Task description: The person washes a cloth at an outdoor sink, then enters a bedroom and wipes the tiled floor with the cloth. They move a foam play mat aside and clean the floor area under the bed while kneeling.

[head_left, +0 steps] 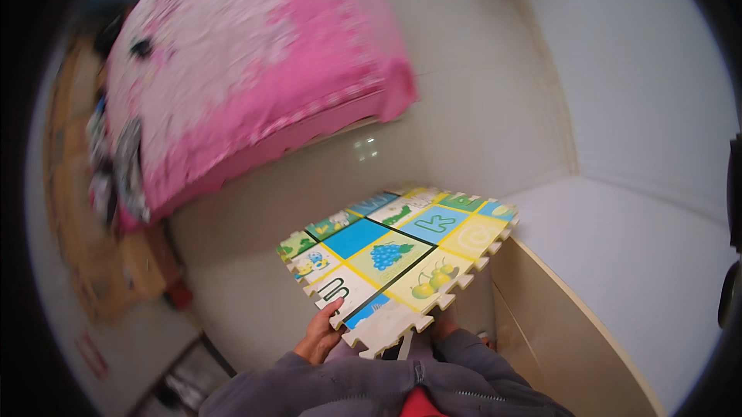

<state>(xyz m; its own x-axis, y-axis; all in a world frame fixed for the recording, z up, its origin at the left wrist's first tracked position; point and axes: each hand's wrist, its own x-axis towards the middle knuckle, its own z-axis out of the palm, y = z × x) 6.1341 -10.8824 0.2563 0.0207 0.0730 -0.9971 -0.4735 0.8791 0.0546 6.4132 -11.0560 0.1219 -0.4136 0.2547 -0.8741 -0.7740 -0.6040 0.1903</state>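
A square foam puzzle mat tile with interlocking edges is held up in front of my body, tilted, its printed side up. It shows letters, blue grapes, yellow-green fruits and a plain blue square. My left hand grips its near left edge, the thumb on top and the fingers beneath. My right hand is at the near right edge, mostly hidden under the mat; only a part near the wrist shows, so its grip cannot be seen.
A bed with a pink and white cover stands ahead to the left, with grey cloth at its side. Wooden furniture is at the left. A wooden panel runs along the right, beside a white surface. Pale tiled floor lies between.
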